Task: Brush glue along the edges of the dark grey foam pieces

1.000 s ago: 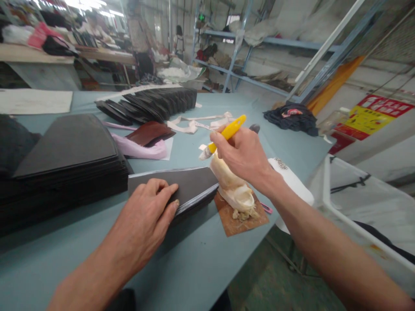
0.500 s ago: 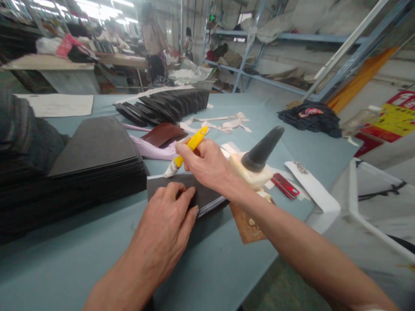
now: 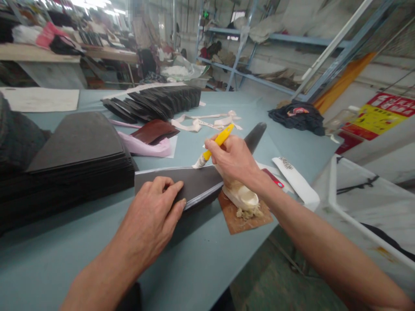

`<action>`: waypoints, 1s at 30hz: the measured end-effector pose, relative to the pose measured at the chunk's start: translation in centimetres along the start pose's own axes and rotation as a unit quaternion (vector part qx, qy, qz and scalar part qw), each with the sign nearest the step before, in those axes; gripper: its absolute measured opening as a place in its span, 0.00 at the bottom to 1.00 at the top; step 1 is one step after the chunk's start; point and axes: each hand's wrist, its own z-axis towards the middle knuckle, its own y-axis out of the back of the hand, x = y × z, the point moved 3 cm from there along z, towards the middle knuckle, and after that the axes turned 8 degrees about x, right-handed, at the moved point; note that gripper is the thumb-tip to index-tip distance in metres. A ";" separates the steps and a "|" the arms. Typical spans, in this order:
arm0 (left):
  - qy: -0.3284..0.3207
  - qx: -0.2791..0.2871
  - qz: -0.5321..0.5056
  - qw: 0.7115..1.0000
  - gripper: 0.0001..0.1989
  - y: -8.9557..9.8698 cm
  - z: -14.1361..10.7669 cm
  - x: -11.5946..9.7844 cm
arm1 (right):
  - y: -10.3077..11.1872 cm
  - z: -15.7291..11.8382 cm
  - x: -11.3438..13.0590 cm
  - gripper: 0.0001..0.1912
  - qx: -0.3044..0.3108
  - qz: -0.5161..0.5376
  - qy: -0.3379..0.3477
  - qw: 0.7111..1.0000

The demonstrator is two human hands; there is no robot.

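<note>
My right hand [image 3: 235, 157] is closed round a brush [image 3: 222, 137] with a yellow handle; its whitish bristles touch the far edge of a stack of dark sheets [image 3: 197, 179]. The stack has pale edges and lies on the blue-green table [image 3: 181, 259]. My left hand [image 3: 158, 207] presses on the near left part of that stack, thumb along its near edge and fingers bent and slightly apart. Partly behind my right hand and wrist, a pale container [image 3: 243, 198] with clumped residue sits on a brown board [image 3: 243, 220].
A tall stack of black pieces [image 3: 81, 147] stands at the left. Fanned black pieces [image 3: 155, 103], a brown piece [image 3: 154, 131] and a lilac strip [image 3: 145, 144] lie farther back. At the right are a white strip [image 3: 295, 179], a red object [image 3: 273, 178] and a white-framed bin [image 3: 333, 185].
My right hand has moved the brush rightward along the stack's far edge. My left hand stays on the stack. The whole view has shifted, with most things now farther left.
</note>
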 end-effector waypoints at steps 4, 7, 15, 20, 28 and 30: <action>0.001 0.009 -0.012 1.000 0.28 0.4 0.1 0.1 | 1.2 -0.2 -1.5 0.26 -0.034 -0.035 0.001 0.999; 0.005 0.026 -0.025 0.999 0.29 0.5 0.3 0.4 | 2.4 -0.5 -2.0 0.25 -0.069 -0.060 0.020 0.996; -0.001 0.112 0.043 0.993 0.39 1.7 1.5 1.1 | 4.8 -5.4 -1.3 0.20 -0.101 0.071 0.057 0.991; -0.021 0.163 0.087 0.983 0.39 2.7 1.7 1.1 | 4.7 -9.6 -2.5 0.21 -0.118 0.202 0.052 0.971; -0.026 0.171 0.001 0.985 0.36 3.8 1.7 1.6 | 2.6 -14.7 -5.3 0.24 -0.112 0.328 -0.024 0.938; -0.022 0.177 -0.008 0.984 0.35 4.1 1.8 1.6 | 1.8 -15.6 -6.0 0.23 -0.106 0.351 -0.040 0.929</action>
